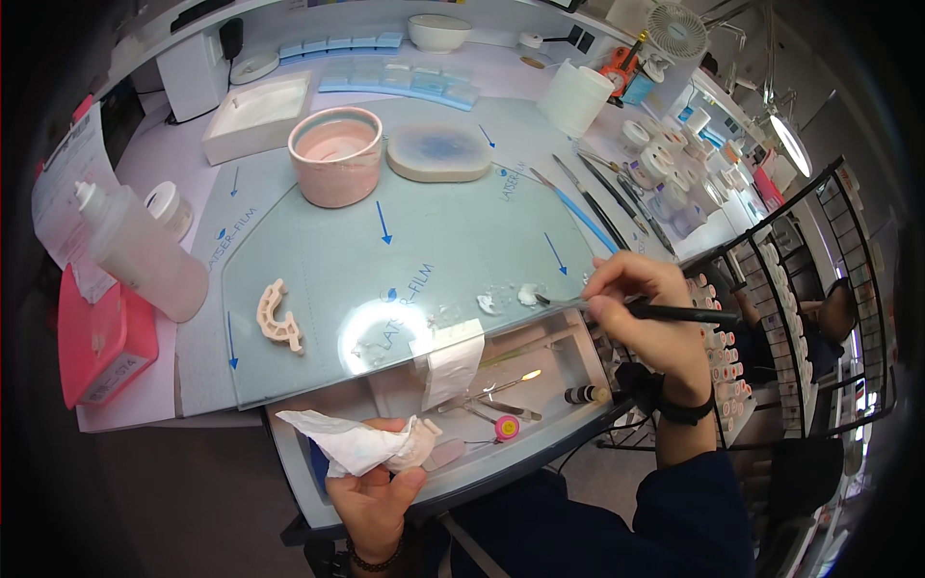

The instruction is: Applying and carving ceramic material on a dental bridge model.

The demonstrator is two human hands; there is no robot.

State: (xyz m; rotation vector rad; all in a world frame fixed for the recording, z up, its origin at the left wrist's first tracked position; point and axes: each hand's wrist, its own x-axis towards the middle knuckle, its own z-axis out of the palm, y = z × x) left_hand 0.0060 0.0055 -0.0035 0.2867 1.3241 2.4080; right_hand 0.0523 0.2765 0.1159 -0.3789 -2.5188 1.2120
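Observation:
My left hand (374,506) grips a white tissue (339,443) together with a small beige dental piece (418,443), partly covered by fingers and tissue, over the open drawer. A thin black-handled brush (686,313) is pinched in my right hand (644,303). Its dark tip meets or nearly meets a dab of white paste (528,294) on the glass plate (318,231). Another white dab (488,304) lies just left of it. At the plate's left rests a beige horseshoe-shaped dental arch (277,318). A folded white tissue (453,361) hangs over the plate's front edge.
A pink-and-white pot (335,159) and an oval pad (439,152) stand at the back. Several brushes (602,193) lie right. A squeeze bottle (145,250) and pink box (104,337) stand left. The open drawer (568,371) holds tools; a black rack (795,328) is at right.

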